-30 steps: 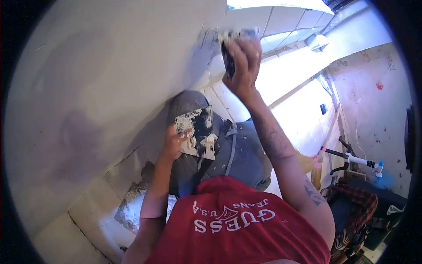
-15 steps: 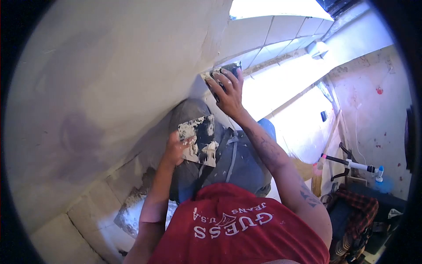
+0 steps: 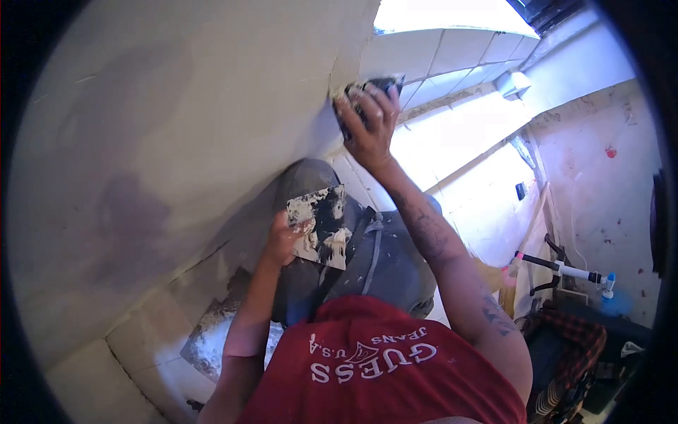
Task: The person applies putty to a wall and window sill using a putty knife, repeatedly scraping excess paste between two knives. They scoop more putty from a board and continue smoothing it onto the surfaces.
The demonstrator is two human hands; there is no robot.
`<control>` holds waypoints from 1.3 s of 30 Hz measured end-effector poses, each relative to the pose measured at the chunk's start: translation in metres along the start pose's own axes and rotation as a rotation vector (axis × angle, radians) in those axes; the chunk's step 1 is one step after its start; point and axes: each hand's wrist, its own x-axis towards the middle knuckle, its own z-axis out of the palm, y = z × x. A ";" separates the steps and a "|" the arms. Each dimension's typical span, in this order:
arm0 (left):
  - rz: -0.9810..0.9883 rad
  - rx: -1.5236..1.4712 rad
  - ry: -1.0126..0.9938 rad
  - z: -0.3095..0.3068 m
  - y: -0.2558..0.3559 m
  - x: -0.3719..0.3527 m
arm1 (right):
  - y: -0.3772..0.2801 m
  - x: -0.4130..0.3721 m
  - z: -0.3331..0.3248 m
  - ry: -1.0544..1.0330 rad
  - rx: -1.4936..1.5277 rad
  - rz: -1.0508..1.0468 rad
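My left hand (image 3: 282, 242) grips a square dark putty spreader (image 3: 326, 212) by its side edge, thumb on top. Thick white putty is smeared over its face, and it hangs above my knees. Farther up, my right hand (image 3: 371, 126) is wrapped over a second dark spreader (image 3: 394, 83) streaked with putty. That one is at the pale wall (image 3: 233, 92), by the strip where it meets the tiles (image 3: 406, 53). The fingers hide most of it, and its contact edge cannot be made out clearly.
A putty-stained board (image 3: 212, 343) lies on the tiled floor at lower left. A bright ledge (image 3: 452, 145) runs along the right. Behind my right arm are a black-and-white pole-like tool (image 3: 565, 268) and a plaid cloth (image 3: 579, 339).
My right hand and its spreader have moved up and slightly right along the wall, and the spreader has turned a little. The left hand and its spreader stay nearly in place.
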 end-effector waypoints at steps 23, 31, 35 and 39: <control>0.005 -0.165 -0.116 -0.005 0.001 0.001 | -0.004 0.016 -0.005 0.020 -0.011 -0.036; 0.355 0.475 0.048 -0.013 -0.019 0.005 | -0.015 -0.061 -0.067 -0.362 0.622 0.602; 0.244 0.112 0.157 0.042 0.003 0.000 | -0.029 -0.042 -0.148 -0.215 1.312 1.334; 0.236 -0.075 0.096 0.094 0.021 0.018 | -0.037 -0.054 -0.183 -0.245 1.290 1.257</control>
